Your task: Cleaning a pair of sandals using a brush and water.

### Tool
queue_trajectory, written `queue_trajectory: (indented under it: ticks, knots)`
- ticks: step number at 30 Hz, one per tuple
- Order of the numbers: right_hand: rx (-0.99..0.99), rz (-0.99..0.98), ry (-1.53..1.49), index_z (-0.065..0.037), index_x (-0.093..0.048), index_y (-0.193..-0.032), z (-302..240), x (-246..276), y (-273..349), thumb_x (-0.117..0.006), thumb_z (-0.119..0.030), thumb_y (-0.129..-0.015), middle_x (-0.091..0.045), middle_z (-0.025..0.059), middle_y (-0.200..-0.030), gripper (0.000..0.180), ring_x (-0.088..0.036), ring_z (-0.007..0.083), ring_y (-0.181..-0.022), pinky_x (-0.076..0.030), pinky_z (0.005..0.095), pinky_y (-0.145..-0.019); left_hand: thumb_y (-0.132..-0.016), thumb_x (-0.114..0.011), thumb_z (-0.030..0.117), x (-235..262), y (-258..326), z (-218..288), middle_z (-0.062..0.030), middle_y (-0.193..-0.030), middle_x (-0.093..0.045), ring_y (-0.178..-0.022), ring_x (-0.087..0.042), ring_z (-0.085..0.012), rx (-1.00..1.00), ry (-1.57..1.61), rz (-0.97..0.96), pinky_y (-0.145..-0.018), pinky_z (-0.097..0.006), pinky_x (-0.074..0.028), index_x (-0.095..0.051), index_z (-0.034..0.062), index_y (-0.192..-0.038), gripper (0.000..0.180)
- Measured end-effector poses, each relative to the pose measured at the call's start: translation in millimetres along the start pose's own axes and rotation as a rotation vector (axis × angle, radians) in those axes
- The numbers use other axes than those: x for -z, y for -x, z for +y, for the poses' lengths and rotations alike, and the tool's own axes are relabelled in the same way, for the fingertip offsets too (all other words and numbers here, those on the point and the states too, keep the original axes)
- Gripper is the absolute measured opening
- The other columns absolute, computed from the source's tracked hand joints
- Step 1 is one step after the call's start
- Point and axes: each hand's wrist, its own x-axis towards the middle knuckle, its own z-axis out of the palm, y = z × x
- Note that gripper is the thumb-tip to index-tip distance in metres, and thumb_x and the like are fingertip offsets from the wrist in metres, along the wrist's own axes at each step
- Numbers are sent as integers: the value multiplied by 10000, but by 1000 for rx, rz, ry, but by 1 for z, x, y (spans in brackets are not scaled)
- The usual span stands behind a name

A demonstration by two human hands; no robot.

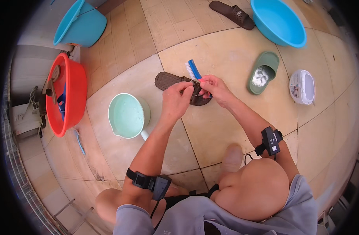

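Observation:
A dark brown slipper (pixel 167 80) lies on the tiles ahead of me, its textured sole showing at the left and its strap partly hidden under my hands. My right hand (pixel 216 90) is closed round the handle of a blue brush (pixel 193 69), whose white bristles face left. The brush tilts up and away over the slipper. Against the slipper's strap is my left hand (pixel 177 101), fingers bent and pinched together near the base of the brush. What those fingertips grip, if anything, is too small to make out.
A pale green dipper (pixel 145 113) with liquid stands left. Beyond it are a red basin (pixel 78 84) holding slippers, a blue bucket (pixel 89 29) and a thin blue brush (pixel 80 143). Rightward lie a green slide (pixel 265 62) with white powder, a white tub (pixel 302 87), another brown slipper (pixel 230 13) and a blue basin (pixel 279 21).

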Motion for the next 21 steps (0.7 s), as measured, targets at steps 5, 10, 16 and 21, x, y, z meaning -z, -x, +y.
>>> queue_trajectory:
  ticks: [5, 10, 16, 21]
  knots:
    - [-12, 112, 546, -4, -561, -1104, -6, 14, 39, -560, -177, -959, -636, 111, -884, 225, -642, 154, -733, -517, 322, -615, -867, -645, 232, 51, -3, -15, -160, -934, -716, -907, -682, -345, -52, -735, 57, -823, -413, -527, -712, 31, -1088, 307]
    - [164, 246, 566, -3, -606, -1089, 31, 56, 71, -535, -219, -977, -622, 56, -825, 253, -559, 129, -598, -455, 293, -533, -844, -679, 270, 13, -45, -58, -133, -836, -705, -786, -678, -288, -231, -376, 163, -724, -403, -520, -717, 9, -1037, 327]
    - [-78, 263, 77, -13, -629, -1123, 30, 66, 135, -509, -210, -1005, -596, 7, -790, 259, -427, 54, -535, -333, 219, -448, -830, -719, 270, -13, -92, -38, -6, -672, -572, -545, -503, -120, 202, -287, -202, -504, -323, -380, -672, 7, -847, 267]
    - [-20, 455, -13, -17, -625, -1130, 29, 88, 161, -541, -171, -990, -583, -8, -783, 224, -426, 44, -539, -332, 213, -453, -832, -714, 247, -15, -44, -27, 0, -732, -629, -623, -567, -103, 128, 279, -130, -542, -279, -426, -644, 72, -804, 191]
